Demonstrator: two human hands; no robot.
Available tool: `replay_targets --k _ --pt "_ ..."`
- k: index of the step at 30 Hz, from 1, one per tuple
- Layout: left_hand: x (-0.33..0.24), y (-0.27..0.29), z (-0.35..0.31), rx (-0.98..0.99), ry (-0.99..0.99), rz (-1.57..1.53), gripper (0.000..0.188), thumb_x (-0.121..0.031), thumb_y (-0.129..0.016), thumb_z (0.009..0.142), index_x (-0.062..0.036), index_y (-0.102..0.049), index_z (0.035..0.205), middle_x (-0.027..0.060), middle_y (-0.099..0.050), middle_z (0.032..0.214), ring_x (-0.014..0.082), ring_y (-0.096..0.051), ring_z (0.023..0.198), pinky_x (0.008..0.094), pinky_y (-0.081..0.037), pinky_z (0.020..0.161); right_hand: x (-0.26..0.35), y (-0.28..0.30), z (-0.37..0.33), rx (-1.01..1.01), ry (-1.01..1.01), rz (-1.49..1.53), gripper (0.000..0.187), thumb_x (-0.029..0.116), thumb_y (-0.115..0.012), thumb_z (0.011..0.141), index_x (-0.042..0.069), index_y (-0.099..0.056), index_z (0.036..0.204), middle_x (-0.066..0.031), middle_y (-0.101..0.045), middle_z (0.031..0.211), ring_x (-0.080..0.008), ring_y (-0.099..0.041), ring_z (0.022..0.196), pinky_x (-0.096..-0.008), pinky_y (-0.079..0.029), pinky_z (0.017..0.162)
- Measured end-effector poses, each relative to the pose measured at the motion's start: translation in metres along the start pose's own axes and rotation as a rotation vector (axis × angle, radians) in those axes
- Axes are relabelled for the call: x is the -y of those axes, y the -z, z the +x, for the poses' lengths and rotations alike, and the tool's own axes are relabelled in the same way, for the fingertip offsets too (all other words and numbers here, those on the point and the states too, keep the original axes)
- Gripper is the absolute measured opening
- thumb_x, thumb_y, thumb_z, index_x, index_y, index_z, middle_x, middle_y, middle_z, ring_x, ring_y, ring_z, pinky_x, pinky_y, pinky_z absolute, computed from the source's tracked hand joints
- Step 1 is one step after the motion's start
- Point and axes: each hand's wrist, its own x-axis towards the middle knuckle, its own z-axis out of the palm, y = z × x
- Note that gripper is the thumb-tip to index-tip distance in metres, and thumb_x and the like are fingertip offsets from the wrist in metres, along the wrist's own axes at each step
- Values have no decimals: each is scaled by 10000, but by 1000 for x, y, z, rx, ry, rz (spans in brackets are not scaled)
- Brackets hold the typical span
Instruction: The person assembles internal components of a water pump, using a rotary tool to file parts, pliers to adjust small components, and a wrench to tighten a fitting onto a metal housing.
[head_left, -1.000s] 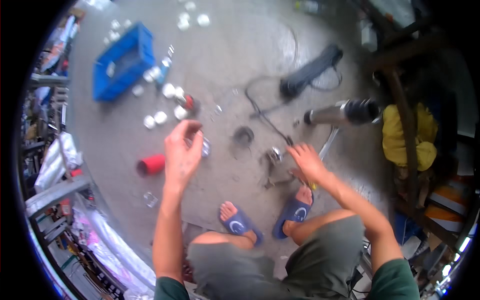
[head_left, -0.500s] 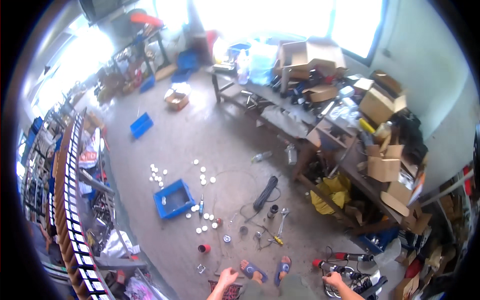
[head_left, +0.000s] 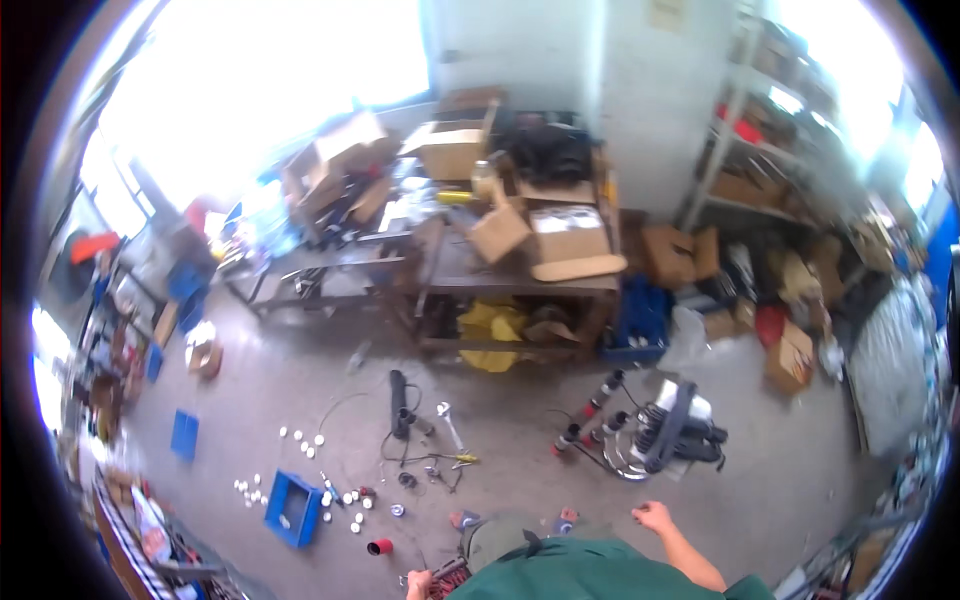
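Note:
My right hand point(head_left: 652, 516) is held out over the floor at the lower right, fingers loosely curled in, and I see nothing in it. My left hand point(head_left: 420, 582) is low at the bottom edge, against the side of a red lattice plastic seat or crate point(head_left: 452, 576); its fingers are too small to make out. Closest to the left hand on the floor lies a red cup-like cylinder point(head_left: 380, 547). Beyond it are a small round metal part point(head_left: 398, 510), several white round caps point(head_left: 357, 518) and a blue bin point(head_left: 283, 522) with a few caps inside.
Ahead lie an adjustable wrench point(head_left: 450, 425), a coiled black cable point(head_left: 398, 400) and a yellow-handled tool point(head_left: 466, 458). Red-and-black cylinders point(head_left: 600, 395) stand beside a heap of black and metal equipment point(head_left: 672, 430). A cluttered bench point(head_left: 500, 278) with cardboard boxes runs behind.
My view has swung to the right, so the bench now sits in the middle. My left hand has come lower, beside the red lattice thing. My right hand is still held out to the side.

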Motion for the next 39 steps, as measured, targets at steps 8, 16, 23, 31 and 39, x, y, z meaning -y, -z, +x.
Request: replay_targets --k 8,16,23,31,39 --pt "-178 -179 -2 397 -474 705 190 -112 -582 882 23 -673 980 172 -711 781 291 -706 659 424 -566 551 -300 50 -183 -856 -791 473 282 188 -668 828 -38 -698 993 -143 -735 864 -265 -717 755 -384 -567 666" --pt "-277 -529 -167 782 -945 1406 183 -140 -598 879 1 -672 971 161 -698 746 281 -686 641 432 -558 557 -245 -175 -328 -900 -1154 764 395 377 -673 773 49 -757 975 -196 -741 995 -371 -708 971 -474 -556 862" --pt "-59 -756 -372 1283 -1247 1701 210 -182 -605 888 -19 -655 1010 143 -688 752 263 -674 644 423 -546 553 -143 -425 -402 -498 -1641 1281 365 366 -670 778 45 -750 933 -226 -722 970 -378 -700 914 -493 -549 821" --pt "136 -879 -509 1309 -1324 1846 248 -230 -613 897 -40 -635 1055 123 -676 759 242 -660 648 412 -533 548 -298 -282 -388 -571 -1543 1265 437 449 -676 786 71 -753 991 -206 -729 1002 -383 -695 958 -489 -541 866" --pt "222 -973 -577 1165 -1222 1848 290 -278 -621 906 -62 -616 1099 103 -665 766 221 -646 652 400 -519 543 -691 29 -390 -948 -1294 946 381 426 -715 794 94 -770 972 -126 -760 921 -281 -728 923 -400 -552 823"
